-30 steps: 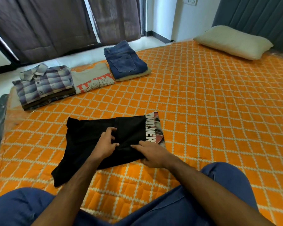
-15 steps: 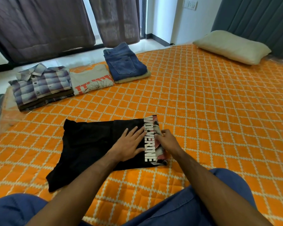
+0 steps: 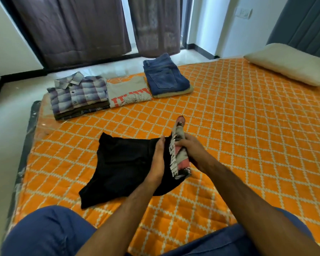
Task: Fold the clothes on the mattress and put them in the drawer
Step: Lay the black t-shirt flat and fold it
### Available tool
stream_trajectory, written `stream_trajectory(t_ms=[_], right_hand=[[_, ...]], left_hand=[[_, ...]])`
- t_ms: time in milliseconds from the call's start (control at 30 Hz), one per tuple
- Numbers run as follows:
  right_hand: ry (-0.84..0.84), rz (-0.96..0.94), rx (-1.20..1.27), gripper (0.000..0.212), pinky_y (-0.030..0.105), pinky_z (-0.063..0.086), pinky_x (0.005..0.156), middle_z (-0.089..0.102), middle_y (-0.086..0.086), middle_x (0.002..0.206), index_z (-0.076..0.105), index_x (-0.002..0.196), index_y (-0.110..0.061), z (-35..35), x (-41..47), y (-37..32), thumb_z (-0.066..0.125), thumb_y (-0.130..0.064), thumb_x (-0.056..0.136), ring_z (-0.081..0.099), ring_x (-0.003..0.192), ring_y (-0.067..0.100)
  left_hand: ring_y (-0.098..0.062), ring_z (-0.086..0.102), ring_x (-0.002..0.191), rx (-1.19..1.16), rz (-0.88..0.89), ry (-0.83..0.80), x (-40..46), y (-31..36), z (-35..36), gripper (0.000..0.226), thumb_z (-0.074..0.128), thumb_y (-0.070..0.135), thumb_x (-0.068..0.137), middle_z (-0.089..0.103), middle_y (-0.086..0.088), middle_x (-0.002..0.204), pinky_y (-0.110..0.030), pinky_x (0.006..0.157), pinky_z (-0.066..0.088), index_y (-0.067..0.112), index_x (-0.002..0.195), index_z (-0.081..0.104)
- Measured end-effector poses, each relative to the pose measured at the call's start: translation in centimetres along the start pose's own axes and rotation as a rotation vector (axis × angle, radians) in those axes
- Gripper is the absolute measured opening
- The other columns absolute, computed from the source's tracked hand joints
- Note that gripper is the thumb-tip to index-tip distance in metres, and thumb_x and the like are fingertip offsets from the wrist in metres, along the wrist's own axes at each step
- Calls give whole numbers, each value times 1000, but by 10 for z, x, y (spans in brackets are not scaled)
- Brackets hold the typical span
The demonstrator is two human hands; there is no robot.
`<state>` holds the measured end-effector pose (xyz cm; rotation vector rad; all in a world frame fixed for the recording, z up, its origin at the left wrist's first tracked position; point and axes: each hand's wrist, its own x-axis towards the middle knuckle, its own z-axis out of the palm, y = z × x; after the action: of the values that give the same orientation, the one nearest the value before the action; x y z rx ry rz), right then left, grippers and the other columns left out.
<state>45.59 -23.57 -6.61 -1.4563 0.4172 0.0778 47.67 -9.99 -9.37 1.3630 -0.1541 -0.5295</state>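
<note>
The black t-shirt is right in front of my knees on the orange quilted mattress, lying mostly flat with its printed end on the right side. My right hand has its fingers curled around that printed end and has it lifted off the mattress, so the white lettering and the red-and-grey picture stand up on edge. My left hand is set edge-on with straight fingers, pressing down on the black cloth just beside the lifted part; it's not gripping anything.

Further up, near the far edge of the mattress, there's a row of folded stuff: a plaid shirt on top of a small stack, a grey t-shirt with a red print just beside it, then blue jeans lying on something beige. A cream pillow is way off at the right corner, and dark curtains hang behind it all.
</note>
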Motion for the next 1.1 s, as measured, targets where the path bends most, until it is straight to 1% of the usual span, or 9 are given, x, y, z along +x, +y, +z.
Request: stream_trajectory(t_ms=[167,333,433,533,633,800,900,967,1100], right_hand=[[-108,-5,-230,29,25,51,59,62,5,98,51,128,-15,92,13,-22,55,-11,99,64,79,16],[-174,-41,-468,35,45,58,71,66,15,106,52,129,-14,179,27,-16,55,-19,94,69,88,29],[-229,-36,-517,44,34,54,51,66,15,95,43,139,-14,216,27,-6,51,-14,95,68,73,28],[-332,82,-444,56,54,62,77,64,23,110,33,139,-18,233,30,15,59,-18,89,71,94,37],[-347,116,-286,61,42,61,82,65,14,108,31,146,-25,219,30,23,61,-9,94,69,97,28],[303,14,-751,50,48,53,93,55,6,131,53,133,-19,138,48,43,56,-41,88,57,112,32],[201,329,-532,64,35,52,64,59,14,117,44,135,0,115,45,58,65,-44,94,62,91,22],[112,396,-377,45,28,40,47,66,12,88,56,113,2,114,38,63,68,-37,96,60,61,17],[20,397,-257,23,20,45,46,75,10,95,69,101,-11,121,24,71,74,-32,93,66,66,18]], left_hand=[[-31,58,127,-202,-190,136,9,38,-76,77,31,68,96,57,-15,141,-55,107,46,12,147,46],[-27,61,69,-14,-237,170,18,75,-147,49,49,49,101,63,-12,75,-35,66,47,8,82,67],[-30,54,72,387,-233,276,21,73,-184,32,58,32,101,53,-15,80,-35,64,40,4,86,60],[-26,47,76,559,-232,311,17,61,-211,16,53,15,102,48,-15,85,-39,67,37,4,90,52],[-24,37,71,663,-235,352,22,45,-228,22,54,2,95,40,-10,77,-38,64,31,10,78,42],[-29,54,81,746,-275,464,23,27,-235,33,57,6,95,55,-13,98,-35,59,38,4,126,46],[-38,48,119,1086,-110,513,19,27,-224,70,63,5,89,39,-17,142,-47,84,48,10,149,28],[-32,37,137,1380,156,390,25,34,-211,80,66,3,86,32,-8,155,-52,102,41,23,153,28],[-25,5,155,1921,579,-453,59,51,-165,98,65,-7,82,4,2,169,-54,121,15,35,157,16]])
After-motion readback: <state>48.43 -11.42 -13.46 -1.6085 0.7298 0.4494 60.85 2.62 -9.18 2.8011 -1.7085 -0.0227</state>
